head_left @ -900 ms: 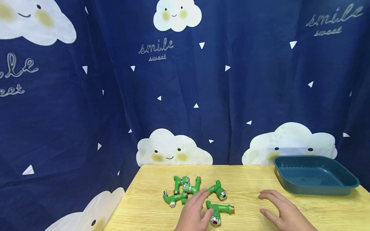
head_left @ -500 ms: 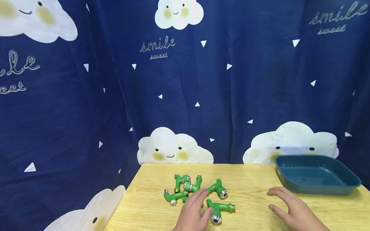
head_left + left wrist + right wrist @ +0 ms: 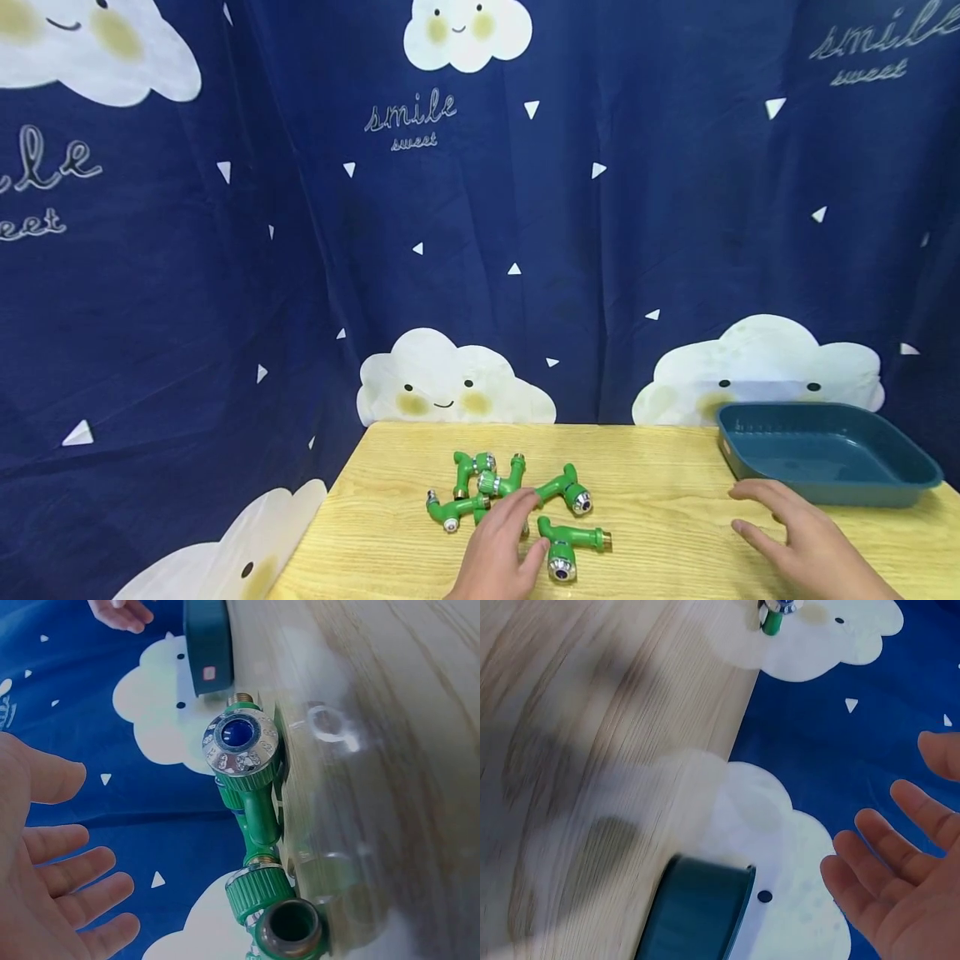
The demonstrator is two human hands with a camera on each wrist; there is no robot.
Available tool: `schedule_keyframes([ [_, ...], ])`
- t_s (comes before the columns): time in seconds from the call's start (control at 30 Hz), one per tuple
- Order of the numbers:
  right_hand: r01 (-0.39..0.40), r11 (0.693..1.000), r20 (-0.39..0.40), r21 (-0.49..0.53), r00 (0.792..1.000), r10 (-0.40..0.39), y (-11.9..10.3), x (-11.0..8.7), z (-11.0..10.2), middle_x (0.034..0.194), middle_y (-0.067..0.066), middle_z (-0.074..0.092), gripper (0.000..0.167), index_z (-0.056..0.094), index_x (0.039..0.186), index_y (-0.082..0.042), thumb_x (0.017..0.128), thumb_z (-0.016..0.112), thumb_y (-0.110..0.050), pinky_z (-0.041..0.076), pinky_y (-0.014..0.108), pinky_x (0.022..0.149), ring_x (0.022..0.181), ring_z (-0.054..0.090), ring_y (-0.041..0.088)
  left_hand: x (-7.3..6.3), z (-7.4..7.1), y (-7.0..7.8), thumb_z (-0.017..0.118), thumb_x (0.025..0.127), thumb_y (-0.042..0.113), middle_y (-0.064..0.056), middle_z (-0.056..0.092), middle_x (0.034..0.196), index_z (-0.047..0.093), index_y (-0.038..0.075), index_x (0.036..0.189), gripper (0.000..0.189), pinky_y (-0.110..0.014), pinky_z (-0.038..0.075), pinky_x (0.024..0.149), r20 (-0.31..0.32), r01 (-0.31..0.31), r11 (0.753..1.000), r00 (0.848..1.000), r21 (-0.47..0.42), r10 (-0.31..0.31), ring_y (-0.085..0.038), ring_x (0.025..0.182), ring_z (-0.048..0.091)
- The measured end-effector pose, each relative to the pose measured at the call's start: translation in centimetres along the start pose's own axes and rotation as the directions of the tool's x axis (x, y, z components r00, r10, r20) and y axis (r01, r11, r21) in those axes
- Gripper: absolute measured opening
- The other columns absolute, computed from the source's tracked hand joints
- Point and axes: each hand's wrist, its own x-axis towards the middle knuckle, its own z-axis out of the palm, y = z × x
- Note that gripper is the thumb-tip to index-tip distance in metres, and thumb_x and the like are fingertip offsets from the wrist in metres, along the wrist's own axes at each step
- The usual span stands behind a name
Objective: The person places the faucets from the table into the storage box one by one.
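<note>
Several green plastic taps with silver-rimmed knobs and brass threaded ends lie on the wooden table. My left hand (image 3: 497, 550) hovers over the near side of the group, its fingers relaxed and holding nothing. Beside its thumb lies the nearest tap (image 3: 573, 538), whose blue-centred knob (image 3: 238, 735) shows large in the left wrist view. Another tap (image 3: 567, 488) sits just beyond the fingers. A tap partly behind the hand is mostly hidden. My right hand (image 3: 806, 533) is in the air with spread, bent fingers and nothing in them, in front of the blue tray (image 3: 832, 493).
The teal-blue tray (image 3: 694, 915) stands at the table's back right corner. A dark blue curtain (image 3: 480, 208) with printed clouds hangs right behind the table (image 3: 660, 542) and along its left side.
My right hand has moved to the right, closer to the tray. The left hand has stayed nearly still over the taps, and the head view has shifted slightly.
</note>
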Motion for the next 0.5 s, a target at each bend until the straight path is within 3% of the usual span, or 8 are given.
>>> schedule_keyframes([
  [0.2,-0.019,1.000,0.005,-0.006,1.000,0.019,1.6,0.1,-0.6,0.116,0.009,0.067,0.036,0.068,0.113,-0.013,0.086,0.076,-0.035,0.052,0.026,0.068,0.096,0.060,0.006,-0.1,0.2,0.0,0.071,0.088,0.028,-0.002,0.060,0.138,0.058,0.013,0.133,0.049,-0.042,0.052,0.100,-0.043,-0.032,0.999,0.999,0.021,0.033,-0.022,0.124,0.060],
  [0.4,-0.076,0.997,0.073,0.010,0.994,0.075,2.7,0.2,-1.0,0.117,0.017,0.066,0.039,0.067,0.115,-0.008,0.091,0.071,-0.038,0.056,0.043,0.073,0.105,0.063,0.038,-0.2,0.3,0.0,0.071,0.087,0.029,-0.004,0.061,0.137,0.059,0.012,0.132,0.050,-0.042,0.053,0.099,-0.053,-0.054,0.998,0.997,0.031,0.055,-0.022,0.122,0.061],
  [0.5,-0.088,0.996,0.083,0.021,0.993,0.086,3.3,0.4,-1.1,0.117,0.022,0.065,0.041,0.065,0.117,-0.003,0.092,0.069,-0.036,0.056,0.051,0.073,0.105,0.061,0.045,-0.2,0.4,-0.1,0.070,0.088,0.029,-0.004,0.061,0.137,0.058,0.012,0.133,0.050,-0.042,0.053,0.100,-0.040,-0.041,0.999,0.998,0.026,0.042,-0.022,0.123,0.061],
])
